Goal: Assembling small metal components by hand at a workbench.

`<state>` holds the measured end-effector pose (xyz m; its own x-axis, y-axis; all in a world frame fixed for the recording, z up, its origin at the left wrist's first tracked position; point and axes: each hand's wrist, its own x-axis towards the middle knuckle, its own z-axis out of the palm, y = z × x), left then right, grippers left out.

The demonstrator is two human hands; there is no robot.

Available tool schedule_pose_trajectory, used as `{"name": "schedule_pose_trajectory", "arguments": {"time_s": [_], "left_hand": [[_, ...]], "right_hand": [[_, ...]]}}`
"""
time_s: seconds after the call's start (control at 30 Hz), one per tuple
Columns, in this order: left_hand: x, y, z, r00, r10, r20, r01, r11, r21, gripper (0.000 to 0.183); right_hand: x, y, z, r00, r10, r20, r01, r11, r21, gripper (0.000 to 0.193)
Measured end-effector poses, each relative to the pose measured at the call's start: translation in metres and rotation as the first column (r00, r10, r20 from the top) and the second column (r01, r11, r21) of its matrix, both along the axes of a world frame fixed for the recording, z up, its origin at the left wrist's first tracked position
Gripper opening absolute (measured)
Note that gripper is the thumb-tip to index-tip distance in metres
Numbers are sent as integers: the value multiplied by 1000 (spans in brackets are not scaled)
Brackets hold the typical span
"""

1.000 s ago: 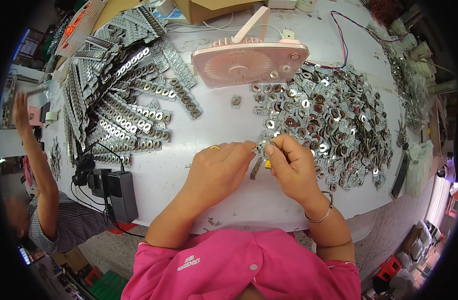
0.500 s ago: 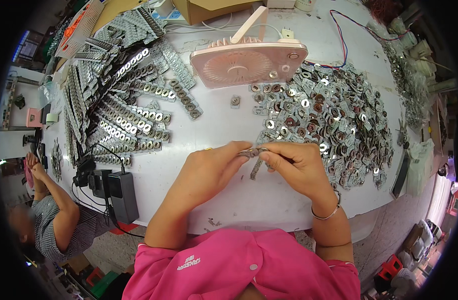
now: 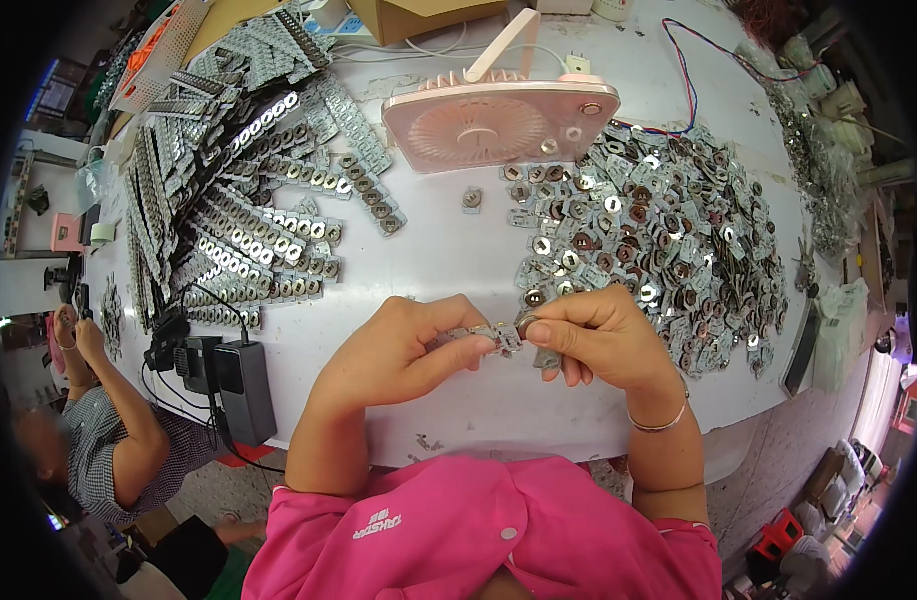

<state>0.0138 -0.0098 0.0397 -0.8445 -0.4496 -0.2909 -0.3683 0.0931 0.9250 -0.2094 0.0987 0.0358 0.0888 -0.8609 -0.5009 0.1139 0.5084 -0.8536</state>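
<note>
Pinching a small metal part [image 3: 496,337] between left hand [image 3: 398,350] and right hand [image 3: 598,335].

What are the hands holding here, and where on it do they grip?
Both grip one small metal part: left hand pinches its left end, right hand its right end, at the fingertips.

1. You have two hands at work: your left hand [image 3: 398,350] and your right hand [image 3: 603,335].
2. One pink fan [image 3: 498,122] lies on the table.
3. One black power adapter [image 3: 243,390] hangs at the table edge.
4. One cardboard box [image 3: 433,15] sits at the far side.
5. The loose metal parts [image 3: 668,230] are too many to count.
6. One other person [image 3: 113,440] sits nearby.
</note>
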Motion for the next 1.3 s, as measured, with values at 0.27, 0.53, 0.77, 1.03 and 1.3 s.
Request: {"name": "schedule_pose_trajectory", "arguments": {"time_s": [0.27, 0.53, 0.77, 1.03, 1.3], "left_hand": [[2, 1, -11, 998, -55, 22, 57, 992, -110, 16], [-11, 10, -6, 989, 88, -120, -116, 960, -254, 10], [-24, 16, -24, 987, 26, -156, -139, 614, -777, 17], [-24, 17, -26, 981, 47, -187, -179, 580, -795, 14], [-26, 25, -33, 986, 113, -126, -168, 562, -810, 26]], "right_hand": [[15, 3, -17, 977, 66, -203, -119, 958, -260, 20], [20, 1, -22, 982, -172, 80, 183, 969, -163, 22], [23, 3, -28, 885, -263, -385, 77, 897, -436, 19], [32, 2, -26, 908, -332, -256, 233, 908, -349, 17], [24, 1, -28, 862, -425, -276, 311, 873, -376, 17]]}}
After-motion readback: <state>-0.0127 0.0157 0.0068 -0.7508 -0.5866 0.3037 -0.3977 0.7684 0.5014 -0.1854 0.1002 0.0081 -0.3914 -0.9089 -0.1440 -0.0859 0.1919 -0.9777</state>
